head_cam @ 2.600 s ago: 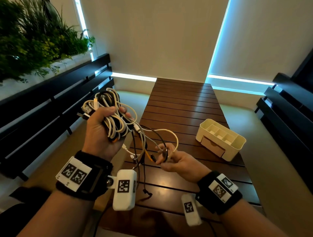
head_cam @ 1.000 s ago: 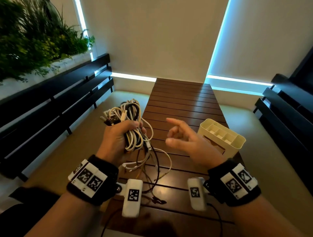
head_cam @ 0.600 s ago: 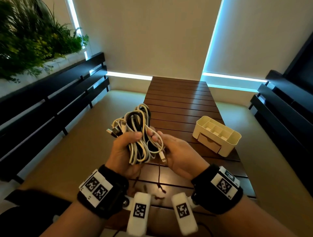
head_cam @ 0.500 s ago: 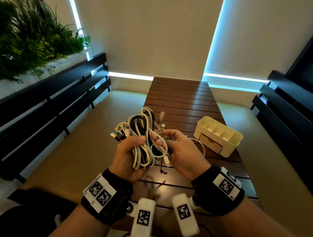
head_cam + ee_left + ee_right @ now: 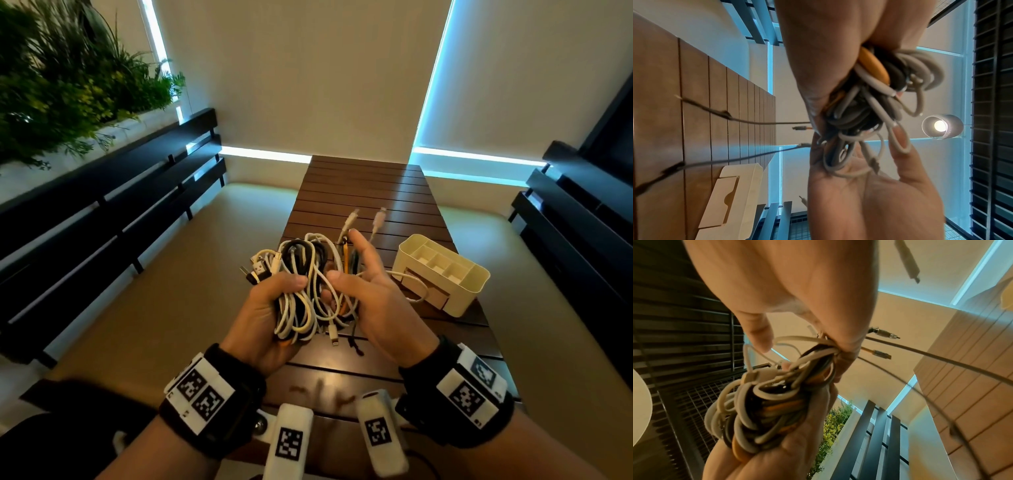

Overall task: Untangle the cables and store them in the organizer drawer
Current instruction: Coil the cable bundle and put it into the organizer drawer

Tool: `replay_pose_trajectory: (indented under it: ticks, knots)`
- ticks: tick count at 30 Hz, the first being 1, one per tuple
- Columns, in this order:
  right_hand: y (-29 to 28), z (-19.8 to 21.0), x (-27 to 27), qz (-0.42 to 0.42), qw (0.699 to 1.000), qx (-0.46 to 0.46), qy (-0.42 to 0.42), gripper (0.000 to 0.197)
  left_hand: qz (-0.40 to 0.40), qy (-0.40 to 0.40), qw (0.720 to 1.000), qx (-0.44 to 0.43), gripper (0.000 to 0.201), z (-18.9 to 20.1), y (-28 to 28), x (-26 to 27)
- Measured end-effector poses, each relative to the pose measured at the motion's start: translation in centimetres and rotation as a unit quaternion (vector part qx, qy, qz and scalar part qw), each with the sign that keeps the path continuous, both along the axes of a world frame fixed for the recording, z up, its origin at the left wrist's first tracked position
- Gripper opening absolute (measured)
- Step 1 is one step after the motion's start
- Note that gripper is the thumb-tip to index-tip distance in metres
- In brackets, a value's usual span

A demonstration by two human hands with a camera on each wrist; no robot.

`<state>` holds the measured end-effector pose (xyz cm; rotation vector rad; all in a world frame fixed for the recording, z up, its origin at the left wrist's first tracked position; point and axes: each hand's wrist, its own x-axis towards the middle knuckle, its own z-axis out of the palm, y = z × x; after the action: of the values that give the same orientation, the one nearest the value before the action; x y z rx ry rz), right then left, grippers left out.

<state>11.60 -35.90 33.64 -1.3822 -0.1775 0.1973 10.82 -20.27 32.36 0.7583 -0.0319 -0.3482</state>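
A tangled bundle of white, black and orange cables (image 5: 305, 284) is held above the near part of the table. My left hand (image 5: 274, 301) grips the bundle from the left, thumb over its front. My right hand (image 5: 363, 274) presses in from the right with the index finger raised, and some strands pass between its curled fingers. Two white plug ends (image 5: 378, 219) stick up beyond it. In the right wrist view loose leads trail out of the right hand (image 5: 797, 288) beside the bundle (image 5: 766, 402). The cream organizer (image 5: 442, 270) stands to the right, its drawer (image 5: 423, 291) facing me.
The slatted wooden table (image 5: 359, 192) runs away from me between two cushioned seats with black slatted backs (image 5: 102, 219). Green plants (image 5: 61, 85) fill the upper left. A thin dark lead hangs down to the tabletop (image 5: 657, 97). A lit lamp (image 5: 941, 128) hangs overhead.
My right hand, open and apart a second ago, has come onto the bundle and gathered the dangling leads. Plug ends that hung toward the table now stick up above it.
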Motion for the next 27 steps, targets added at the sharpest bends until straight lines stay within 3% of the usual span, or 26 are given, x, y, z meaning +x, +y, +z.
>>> replay_pose_trajectory:
  ticks: [4, 7, 10, 14, 17, 20, 23, 27]
  knots:
    - [0.0, 0.4, -0.9, 0.029, 0.998, -0.040, -0.029, 0.099, -0.012, -0.016, 0.999, 0.050, 0.049, 0.4, -0.4, -0.4]
    - [0.3, 1.2, -1.7, 0.040, 0.995, -0.072, -0.053, 0.092, 0.010, -0.039, 0.994, 0.099, 0.039, 0.7, -1.0, -0.7]
    - [0.7, 1.6, -2.1, 0.032, 0.992, -0.106, -0.065, 0.081, 0.023, -0.047, 0.990, 0.127, 0.048, 0.9, -1.3, -0.7]
    - [1.4, 1.4, -2.3, 0.025, 0.978, -0.179, -0.101, 0.089, 0.023, -0.094, 0.983, 0.153, 0.039, 1.4, -1.5, -0.9]
    - [1.5, 1.3, -2.2, 0.018, 0.976, -0.177, -0.128, 0.102, 0.021, -0.130, 0.977, 0.167, 0.036, 1.7, -1.9, -1.2]
    - [1.2, 0.8, -1.7, 0.021, 0.984, -0.131, -0.115, 0.104, 0.028, -0.145, 0.973, 0.178, 0.038, 2.0, -2.7, -1.5]
    - [1.0, 0.8, -1.3, 0.055, 0.982, -0.151, -0.101, 0.082, 0.048, -0.162, 0.967, 0.192, 0.039, 2.2, -3.0, -1.5]
    - [0.4, 1.6, -1.4, 0.074, 0.976, -0.191, -0.075, 0.096, 0.046, -0.188, 0.956, 0.221, 0.031, 2.3, -2.7, -0.8]
